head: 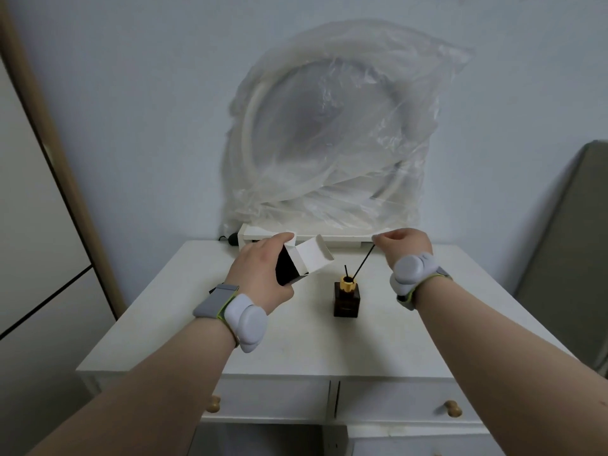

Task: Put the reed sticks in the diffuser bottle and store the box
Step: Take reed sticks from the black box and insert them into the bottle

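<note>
A dark brown square diffuser bottle (346, 300) with a gold neck stands on the white table (296, 340). One short black reed stick (346, 270) stands upright in its neck. A second black reed stick (364, 261) leans out of the neck to the upper right; my right hand (403, 245) pinches its top end. My left hand (263, 274) holds a small black box (297, 263), white inside, with its flap open, raised to the left of the bottle.
A mirror wrapped in clear plastic (332, 136) leans on the wall behind a low white stand (329, 238). Two drawers with wooden knobs (452, 408) face me. A grey panel (569, 258) stands at right, a wardrobe door (39, 225) at left.
</note>
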